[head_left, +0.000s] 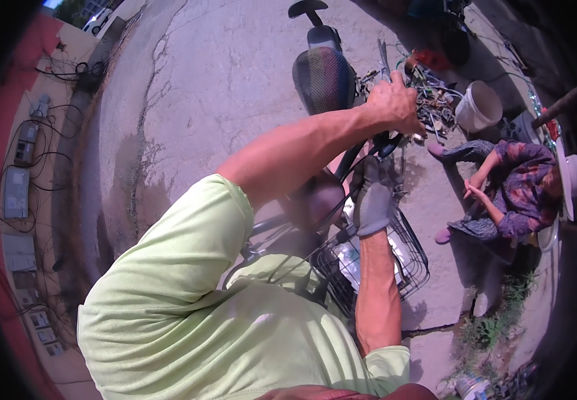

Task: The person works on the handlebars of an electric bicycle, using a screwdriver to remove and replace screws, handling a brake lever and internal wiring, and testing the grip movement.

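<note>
My bare left hand [395, 105] reaches across to the right, above a black handlebar grip [387, 145] and in front of a heap of scrap wire and metal pieces [436, 107]. Its fingers are curled; what they hold, if anything, is hidden. My right hand [372, 203], in a grey work glove with darker fingers, is over the front of the bike, just past the wire basket [416, 275]. The glove's fingers blend into dark parts beside the handlebar, so their grip is unclear. White items [350, 263] lie inside the basket.
The bike's saddle [322, 73] with a mesh cover stands farther off. A whitish bucket [478, 108] is beside the scrap heap. At right sits a person [518, 190] in patterned clothes, hands together. Electrical boxes [17, 192] with loose cables line the left wall. Weeds [495, 327] grow lower right.
</note>
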A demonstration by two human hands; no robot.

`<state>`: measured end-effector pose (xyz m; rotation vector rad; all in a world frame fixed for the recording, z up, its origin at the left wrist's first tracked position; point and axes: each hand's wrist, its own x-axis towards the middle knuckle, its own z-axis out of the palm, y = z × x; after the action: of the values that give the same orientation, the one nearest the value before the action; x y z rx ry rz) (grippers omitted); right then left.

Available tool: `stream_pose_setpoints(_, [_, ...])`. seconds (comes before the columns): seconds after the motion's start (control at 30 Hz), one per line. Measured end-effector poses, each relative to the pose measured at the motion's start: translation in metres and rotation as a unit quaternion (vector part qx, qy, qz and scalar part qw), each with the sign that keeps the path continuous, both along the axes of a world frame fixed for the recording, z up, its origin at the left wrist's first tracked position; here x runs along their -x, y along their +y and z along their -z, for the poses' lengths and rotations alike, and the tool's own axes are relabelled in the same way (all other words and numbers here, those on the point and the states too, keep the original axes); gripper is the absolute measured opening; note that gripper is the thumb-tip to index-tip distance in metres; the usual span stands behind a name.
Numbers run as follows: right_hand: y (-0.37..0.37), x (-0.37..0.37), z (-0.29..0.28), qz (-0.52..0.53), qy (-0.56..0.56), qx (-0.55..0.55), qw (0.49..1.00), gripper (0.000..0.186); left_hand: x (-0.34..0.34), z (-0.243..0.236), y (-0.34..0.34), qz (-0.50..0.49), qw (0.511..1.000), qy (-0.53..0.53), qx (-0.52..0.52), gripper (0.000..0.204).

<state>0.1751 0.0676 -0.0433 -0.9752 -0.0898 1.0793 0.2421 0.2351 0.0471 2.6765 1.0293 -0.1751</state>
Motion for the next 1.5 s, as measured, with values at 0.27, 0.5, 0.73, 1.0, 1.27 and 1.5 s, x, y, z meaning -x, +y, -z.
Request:
stream_pose_setpoints(0.27, [-0.001,-0.004,-0.006,-0.048,-0.064,0.028,0.996,0.03,0.0,0.004,0.007,0.005,1.0,0.01,0.015,0.068])
stream_pose_setpoints(0.5, [-0.004,-0.014,-0.001,-0.071,-0.053,0.05,0.995,0.036,0.003,0.006,0.006,-0.019,0.999,-0.008,0.027,0.08])
stream_pose_setpoints(0.73, [0.008,-0.003,0.039,0.006,-0.174,0.012,0.985,0.03,0.002,0.02,0.026,-0.07,0.989,-0.083,0.105,0.071])
stream_pose_setpoints(1.0, [0.018,-0.018,0.026,-0.078,-0.183,0.098,0.975,0.029,0.001,0.05,0.064,-0.106,0.985,-0.102,0.091,0.05])
stream_pose_setpoints(1.27, [0.013,-0.035,0.05,-0.125,-0.48,0.066,0.866,0.037,0.008,0.065,0.081,-0.124,0.972,-0.137,0.146,0.051])
stream_pose_setpoints(1.5, [0.023,-0.028,0.06,-0.045,-0.521,0.027,0.852,0.049,0.007,0.06,0.071,-0.088,0.982,-0.16,0.051,0.051])
